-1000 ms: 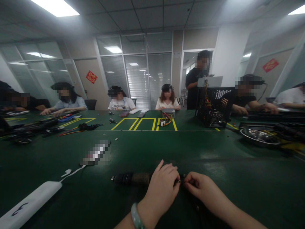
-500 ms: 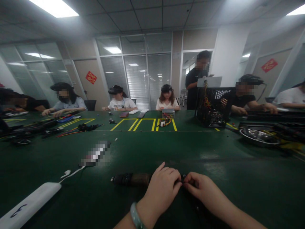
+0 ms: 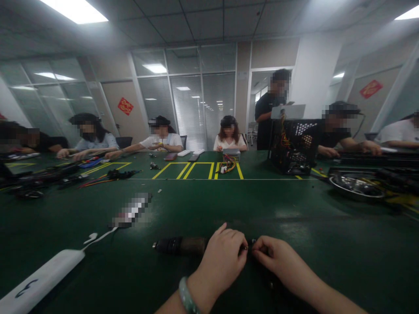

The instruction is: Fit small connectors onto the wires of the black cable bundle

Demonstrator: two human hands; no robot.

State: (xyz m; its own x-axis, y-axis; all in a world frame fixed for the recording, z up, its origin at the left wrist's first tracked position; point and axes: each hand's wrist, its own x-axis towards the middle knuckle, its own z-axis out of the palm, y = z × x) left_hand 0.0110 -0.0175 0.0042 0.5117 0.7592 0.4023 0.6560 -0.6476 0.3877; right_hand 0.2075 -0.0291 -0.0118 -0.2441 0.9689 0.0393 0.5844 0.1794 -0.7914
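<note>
- Head view: the left hand [image 3: 221, 264], a bead bracelet [image 3: 186, 296] on its wrist, is curled nearly closed, its fingertips pinched on the small end of a thick black cable [image 3: 180, 246] lying on the green counter [image 3: 327, 270] just ahead of the person.
- The right hand [image 3: 278, 257] comes in from the other side, also nearly closed, its fingertips meeting the left's at that end; the exact part held is too small to tell.
- The close pinch seems meant to steady the small end, with the counter bearing the cable's weight.
- The cable looks dark, with a brownish section nearer the hands.
- A white power strip [image 3: 42, 274] lies well to the left; a metal tray [image 3: 356, 187] sits far ahead on the right.
</note>
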